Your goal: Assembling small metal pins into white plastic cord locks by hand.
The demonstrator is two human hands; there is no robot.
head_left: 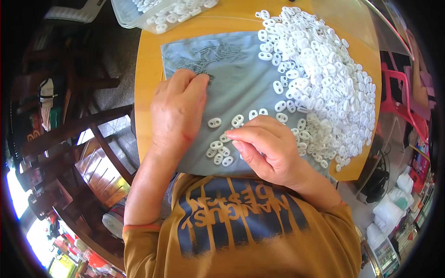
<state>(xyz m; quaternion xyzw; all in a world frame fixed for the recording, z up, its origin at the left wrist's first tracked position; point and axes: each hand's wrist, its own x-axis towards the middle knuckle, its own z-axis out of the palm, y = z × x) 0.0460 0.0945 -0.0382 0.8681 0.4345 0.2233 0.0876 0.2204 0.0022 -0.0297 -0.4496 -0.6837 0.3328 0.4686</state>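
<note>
My left hand (pixel 178 104) reaches to a pile of small, thin grey metal pieces (pixel 211 55), perhaps springs, at the far side of a grey-blue cloth (pixel 236 90). Its fingertips are closed against the near edge of the pile, and what they pinch is hidden. My right hand (pixel 271 146) is closed, thumb and index finger bent toward each other, over the near part of the cloth. Beside its fingertips lies a small group of white oval two-hole plastic pieces (pixel 218 158), resembling cord locks. A single oval piece (pixel 214 123) rests between my hands.
A large heap of the same white pieces (pixel 324 78) covers the right side of the wooden table (pixel 148 60). A clear plastic tub (pixel 127 16) of white pieces stands at the back left. Wooden chairs (pixel 69 127) are left; a red chair (pixel 408 116) stands right.
</note>
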